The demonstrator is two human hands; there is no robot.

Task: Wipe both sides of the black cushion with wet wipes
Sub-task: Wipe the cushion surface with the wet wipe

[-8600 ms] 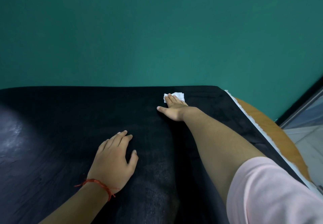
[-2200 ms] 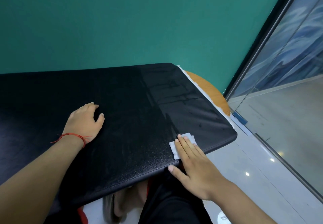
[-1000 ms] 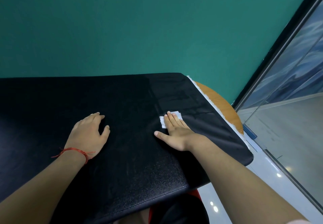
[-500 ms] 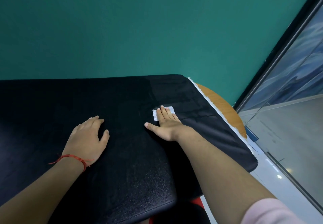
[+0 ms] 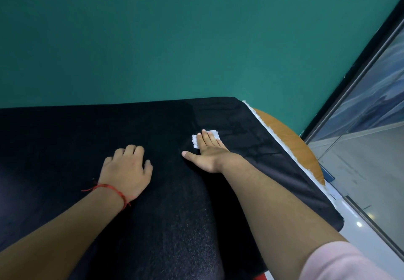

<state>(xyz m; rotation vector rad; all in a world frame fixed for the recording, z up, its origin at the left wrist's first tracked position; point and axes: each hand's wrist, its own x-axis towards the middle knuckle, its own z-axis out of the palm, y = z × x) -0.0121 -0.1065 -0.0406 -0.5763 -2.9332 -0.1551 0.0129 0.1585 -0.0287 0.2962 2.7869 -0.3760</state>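
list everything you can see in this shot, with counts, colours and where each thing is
black cushion: one, black, fills the lower left and middle, lying flat
wet wipe: one, white, on the cushion right of middle, under the fingers
white edging: one strip, white, along the cushion's right edge
wooden surface: one, orange-brown, rounded, showing past the cushion's right edge
wall: one, teal, behind the cushion
glass panel: one, dark-framed, far right
floor: pale grey, lower right
bracelet: one, red string, on the left wrist
sleeve: one, pink, bottom right
left hand: rests on the cushion, holds nothing
right hand: flat fingers press on the wipe
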